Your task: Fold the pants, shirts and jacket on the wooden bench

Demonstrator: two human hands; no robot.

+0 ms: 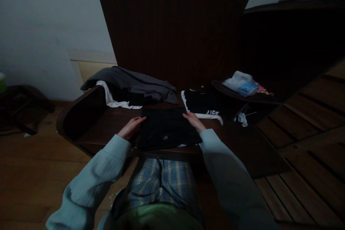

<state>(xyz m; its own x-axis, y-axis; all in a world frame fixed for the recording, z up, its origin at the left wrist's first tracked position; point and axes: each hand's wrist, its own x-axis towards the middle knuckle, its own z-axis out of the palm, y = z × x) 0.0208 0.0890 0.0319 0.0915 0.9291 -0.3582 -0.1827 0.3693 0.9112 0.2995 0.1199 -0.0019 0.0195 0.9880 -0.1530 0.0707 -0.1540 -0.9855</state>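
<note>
My left hand [132, 128] and right hand [194, 121] lie flat, unclenched, on the folded black shirt [167, 129] mid-frame. It sits at the table [107, 124] edge, so a careless tug could drop it.

**One word legible**

I read white letters, "LIFE", on the folded black shirt [202, 105] at the back of the counter [107, 124]. The small pale tag on the garment [167, 127] in front and the print on the blue packet [244, 87] are too small to read.

Grey garment heap [134, 86]; lettered black shirt [202, 105]; plastic bag [239, 82].
</note>
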